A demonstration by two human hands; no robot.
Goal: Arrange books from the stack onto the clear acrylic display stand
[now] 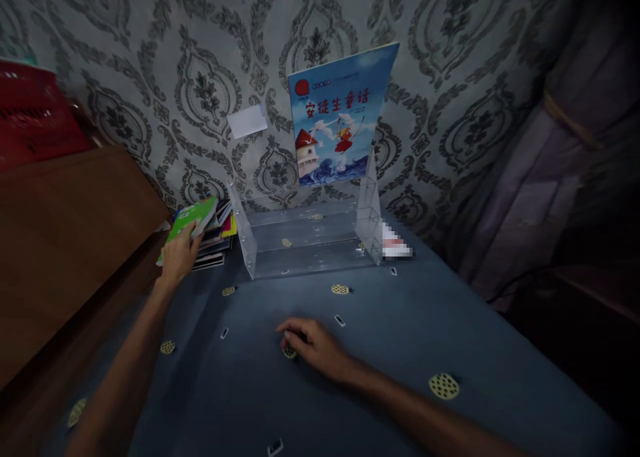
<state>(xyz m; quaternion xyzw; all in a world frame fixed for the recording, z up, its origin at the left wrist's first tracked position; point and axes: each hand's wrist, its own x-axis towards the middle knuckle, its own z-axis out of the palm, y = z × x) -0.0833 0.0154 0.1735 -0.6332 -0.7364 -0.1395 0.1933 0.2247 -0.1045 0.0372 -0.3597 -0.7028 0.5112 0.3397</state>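
My left hand (179, 255) is closed on the near edge of a green-covered book (194, 217), thumb on top. That book lies slanted on a loose pile of books (215, 244) at the left. My right hand (315, 344) hovers over or rests on the blue tablecloth, its fingers loosely bent, thumb apart from the index finger, nothing visible in it. Beyond it stands a clear plastic rack (245, 244) with tiers. A blue picture book (340, 117) with red characters stands upright at the rack's back right, against the wall.
A brown box-like piece (75, 237) borders the table's left side, with a red container (35, 114) on top. A blurred white and red item (393, 244) lies right of the rack. A white card (248, 122) is on the patterned wall. A tied curtain (550, 164) hangs at the right.
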